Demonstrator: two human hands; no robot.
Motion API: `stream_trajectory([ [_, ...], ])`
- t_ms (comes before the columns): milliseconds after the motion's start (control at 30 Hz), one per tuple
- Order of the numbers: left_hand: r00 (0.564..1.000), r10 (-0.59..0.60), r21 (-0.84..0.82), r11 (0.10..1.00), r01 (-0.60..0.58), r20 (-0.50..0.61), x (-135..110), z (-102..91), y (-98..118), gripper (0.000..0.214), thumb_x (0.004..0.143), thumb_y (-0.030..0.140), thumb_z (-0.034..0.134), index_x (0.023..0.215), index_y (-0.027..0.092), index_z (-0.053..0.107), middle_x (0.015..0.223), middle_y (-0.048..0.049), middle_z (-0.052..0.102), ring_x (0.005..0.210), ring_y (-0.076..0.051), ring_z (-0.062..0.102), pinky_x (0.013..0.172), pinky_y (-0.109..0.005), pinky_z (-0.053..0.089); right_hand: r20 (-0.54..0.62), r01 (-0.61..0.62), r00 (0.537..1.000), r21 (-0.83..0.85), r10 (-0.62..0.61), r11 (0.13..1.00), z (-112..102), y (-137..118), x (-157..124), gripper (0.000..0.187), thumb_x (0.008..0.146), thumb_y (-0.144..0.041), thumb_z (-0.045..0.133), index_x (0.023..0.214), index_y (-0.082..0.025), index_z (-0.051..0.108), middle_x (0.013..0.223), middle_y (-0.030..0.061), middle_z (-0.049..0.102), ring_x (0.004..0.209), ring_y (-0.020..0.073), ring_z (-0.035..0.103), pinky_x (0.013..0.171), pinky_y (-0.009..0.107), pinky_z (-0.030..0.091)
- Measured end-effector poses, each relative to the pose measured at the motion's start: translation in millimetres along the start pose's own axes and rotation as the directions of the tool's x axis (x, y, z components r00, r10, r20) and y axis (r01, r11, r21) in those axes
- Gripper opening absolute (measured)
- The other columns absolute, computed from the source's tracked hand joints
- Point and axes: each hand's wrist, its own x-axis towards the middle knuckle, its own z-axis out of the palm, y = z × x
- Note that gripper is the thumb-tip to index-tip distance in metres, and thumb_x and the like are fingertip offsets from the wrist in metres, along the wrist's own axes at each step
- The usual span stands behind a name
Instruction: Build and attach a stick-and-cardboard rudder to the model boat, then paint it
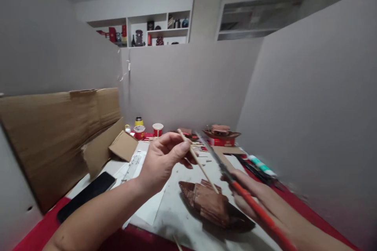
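Observation:
My left hand (165, 159) pinches a thin wooden stick (198, 160) between thumb and fingers. The stick slants down to a brown wooden model boat (210, 205) lying on the white work mat (179, 215). My right hand (259, 200) is blurred by motion and grips a small saw (235, 182) with an orange-red handle. Its dark blade points up and away, crossing close to the stick above the boat.
A black phone (86, 196) lies at the left on the red tablecloth. Flattened cardboard (59, 133) leans against the left wall. Red paper cups (158, 129), a small bottle, a second model boat (220, 131) and a glue tube (260, 164) stand further back. Grey partitions enclose the table.

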Motion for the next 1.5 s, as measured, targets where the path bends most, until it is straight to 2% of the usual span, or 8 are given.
stream_trajectory([
  [100,0.999,-0.001,0.021,1.0,0.001,0.033,-3.1,-3.0,-6.1,0.014,0.083,0.026,0.072,0.084,0.017,0.062,0.072,0.0002,0.071,0.061,-0.01,0.067,0.057,-0.02,0.054,0.121,-0.046,0.992,0.109,0.032,0.993,-2.9,-23.6,9.0,0.03,0.091,-0.05,0.046,0.096,-0.023,0.06,0.079,0.0048,0.065,0.071,0.0227,0.061,0.065,0.033,0.051],
  [200,0.998,-0.021,0.063,0.998,0.018,0.052,-4.8,-7.1,-10.3,0.013,0.086,0.025,0.07,0.082,0.017,0.061,0.072,0.0006,0.071,0.063,-0.01,0.068,0.059,-0.02,0.055,0.186,-0.091,0.981,0.172,0.058,0.981,-2.5,-32.1,8.0,0.029,0.092,-0.05,0.047,0.088,-0.022,0.053,0.075,0.0023,0.06,0.067,0.019,0.055,0.061,0.029,0.047],
  [367,0.996,-0.056,0.123,0.991,0.047,0.068,-3.8,-8.8,-9.3,0.014,0.089,0.028,0.066,0.082,0.017,0.061,0.071,0.0006,0.071,0.063,-0.009,0.067,0.06,-0.02,0.056,0.253,-0.149,0.964,0.262,0.081,0.953,1.3,-39.0,7.7,0.029,0.094,-0.049,0.045,0.082,-0.023,0.042,0.075,-0.0009,0.054,0.065,0.0151,0.047,0.061,0.027,0.042],
  [467,0.996,-0.062,0.153,0.987,0.053,0.06,-4.3,-8.4,-9.3,0.014,0.088,0.028,0.068,0.082,0.016,0.063,0.071,0.0,0.071,0.061,-0.009,0.067,0.06,-0.02,0.055,0.261,-0.158,0.961,0.258,0.088,0.953,1.6,-43.3,10.1,0.029,0.093,-0.049,0.045,0.081,-0.023,0.04,0.075,-0.0015,0.051,0.065,0.015,0.044,0.061,0.027,0.04],
  [633,0.998,-0.027,0.182,0.983,0.015,0.064,-7.6,-7.7,-11.3,0.011,0.087,0.026,0.069,0.082,0.016,0.067,0.071,-0.0003,0.071,0.062,-0.009,0.066,0.062,-0.02,0.056,0.25,-0.181,0.957,0.122,0.146,0.976,-3.0,-51.7,8.7,0.025,0.084,-0.037,0.056,0.075,-0.023,0.037,0.071,-0.0025,0.05,0.063,0.015,0.042,0.057,0.028,0.034],
  [867,0.994,-0.039,0.228,0.974,0.015,0.101,-10.6,-4.6,-12.3,0.011,0.085,0.026,0.071,0.08,0.016,0.071,0.069,-0.0015,0.072,0.062,-0.01,0.067,0.062,-0.02,0.056,0.184,-0.143,0.973,0.011,0.138,0.99,-7.2,-54.1,3.5,0.027,0.081,-0.038,0.058,0.073,-0.023,0.038,0.07,-0.0014,0.053,0.061,0.0148,0.042,0.056,0.028,0.033],
  [1167,0.995,-0.025,0.33,0.944,-0.008,0.096,-15.3,-0.3,-6.4,0.018,0.082,0.032,0.073,0.075,0.016,0.07,0.068,-0.0026,0.07,0.062,-0.013,0.068,0.061,-0.022,0.057,0.079,-0.046,0.995,-0.097,0.054,0.994,-13.4,-55.3,2.4,0.031,0.079,-0.042,0.061,0.07,-0.023,0.039,0.066,-0.0008,0.052,0.055,0.013,0.038,0.053,0.027,0.029],
  [1500,0.991,-0.027,0.383,0.923,-0.025,0.129,-19.6,-0.1,-6.2,0.017,0.085,0.032,0.07,0.081,0.016,0.073,0.068,-0.0048,0.071,0.06,-0.015,0.067,0.062,-0.026,0.057,-0.047,0.155,0.984,-0.225,-0.169,0.962,-11.2,-43.6,-4.4,0.032,0.088,-0.043,0.051,0.068,-0.023,0.035,0.059,-0.0036,0.044,0.05,0.011,0.033,0.048,0.025,0.026],
])
